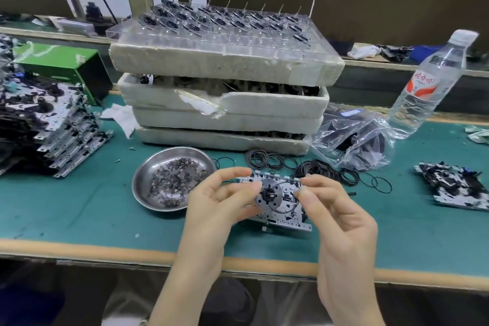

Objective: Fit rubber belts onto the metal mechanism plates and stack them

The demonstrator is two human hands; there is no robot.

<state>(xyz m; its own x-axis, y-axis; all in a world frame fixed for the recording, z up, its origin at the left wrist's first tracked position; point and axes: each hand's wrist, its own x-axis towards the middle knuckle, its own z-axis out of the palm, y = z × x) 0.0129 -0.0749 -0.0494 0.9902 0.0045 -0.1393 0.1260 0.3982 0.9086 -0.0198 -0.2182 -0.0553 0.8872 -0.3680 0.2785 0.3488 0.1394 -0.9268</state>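
While my left hand [219, 198] grips the mechanism plate [287, 216] by its edge with curled fingers, I see my right hand [336, 209] pinching a rubber belt [287, 182] on it. Just left sits a steel dish [139, 188] holding small washers [172, 182]. Loose belts [317, 172] lie behind, before stacked foam trays [225, 111]. Stacked plates [58, 124] stand far left.

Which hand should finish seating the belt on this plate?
Right. The right hand pinches the belt beside the flywheel; the left hand grips the plate, steadying it.
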